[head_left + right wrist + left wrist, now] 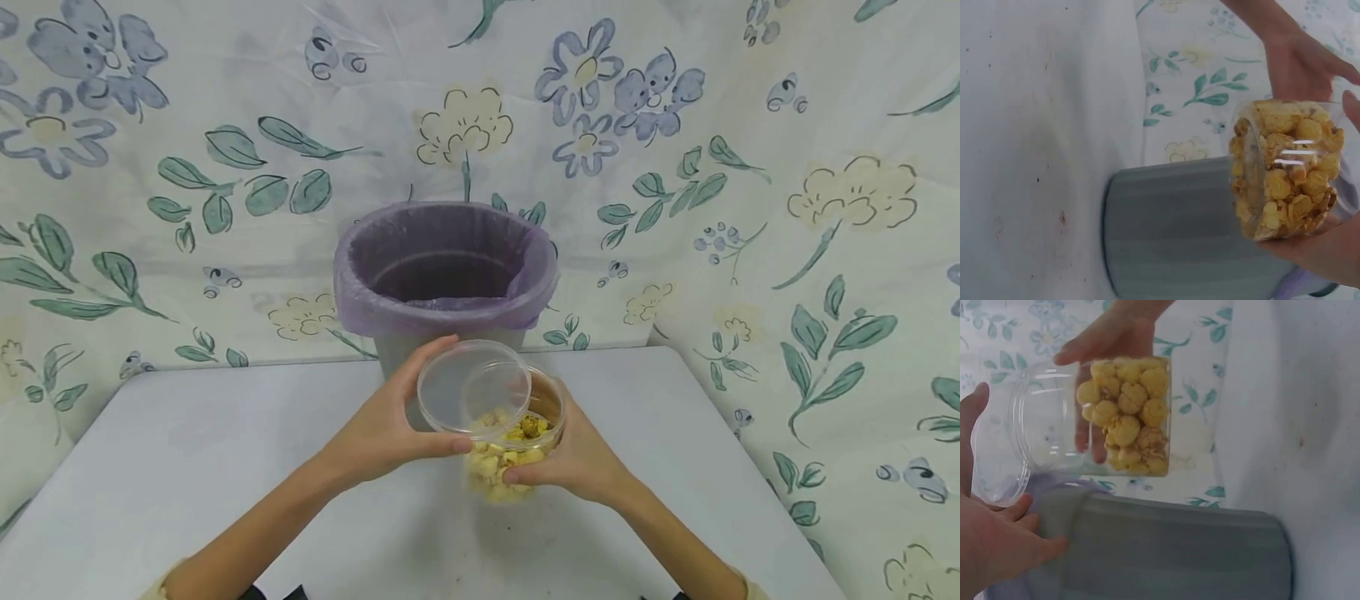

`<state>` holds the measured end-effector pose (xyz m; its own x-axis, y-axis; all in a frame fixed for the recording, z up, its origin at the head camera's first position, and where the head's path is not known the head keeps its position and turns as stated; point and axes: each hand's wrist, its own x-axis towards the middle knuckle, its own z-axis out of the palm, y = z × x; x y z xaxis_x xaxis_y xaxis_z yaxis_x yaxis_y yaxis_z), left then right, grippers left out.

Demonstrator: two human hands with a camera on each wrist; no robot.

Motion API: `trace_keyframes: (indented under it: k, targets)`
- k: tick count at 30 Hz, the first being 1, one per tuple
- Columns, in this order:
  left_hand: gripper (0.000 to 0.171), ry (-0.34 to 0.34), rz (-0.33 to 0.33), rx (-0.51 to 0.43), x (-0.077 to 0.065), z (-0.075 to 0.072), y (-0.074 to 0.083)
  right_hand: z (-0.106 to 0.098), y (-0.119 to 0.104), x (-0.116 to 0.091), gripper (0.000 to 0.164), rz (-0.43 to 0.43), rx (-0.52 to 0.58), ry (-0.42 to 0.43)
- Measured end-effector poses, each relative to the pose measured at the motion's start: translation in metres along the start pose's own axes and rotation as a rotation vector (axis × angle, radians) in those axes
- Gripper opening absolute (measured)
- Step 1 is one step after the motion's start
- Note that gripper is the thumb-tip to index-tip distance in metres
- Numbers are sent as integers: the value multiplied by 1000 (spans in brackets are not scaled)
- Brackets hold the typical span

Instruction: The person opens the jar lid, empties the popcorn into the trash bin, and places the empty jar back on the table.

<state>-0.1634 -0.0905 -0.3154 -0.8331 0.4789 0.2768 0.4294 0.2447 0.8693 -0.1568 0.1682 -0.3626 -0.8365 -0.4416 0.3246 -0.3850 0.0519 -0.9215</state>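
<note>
In the head view my left hand (378, 429) holds a round clear plastic lid (448, 385) by its edge, tilted, with thumb below and fingers above. My right hand (588, 462) grips a clear jar (501, 468) around its side. Yellow popcorn (1125, 419) fills roughly the lower half of the jar in the left wrist view. The lid overlaps part of the jar's mouth in the head view, and the left wrist view has it right at the rim. From the right wrist view, the jar (1291, 169) hangs above the table, its base showing.
Behind the hands stands a grey trash bin (390, 354) lined with a purple bag (450, 321), open at the top. It rests on a white table (247, 450) with a few small dark specks. Floral cloth (247, 275) covers the back and right side.
</note>
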Motion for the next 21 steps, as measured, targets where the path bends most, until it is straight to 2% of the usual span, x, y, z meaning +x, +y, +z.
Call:
trace_keyframes:
  k: [8, 16, 21]
  targets:
    - [98, 51, -39, -45, -19, -16, -9, -10, 2, -7, 102, 14, -44, 29]
    - [98, 27, 25, -54, -42, -29, -32, -21, 5, -14, 100, 14, -76, 60]
    - [99, 50, 44, 22, -60, -34, -52, -27, 8, -18, 99, 6, -86, 77]
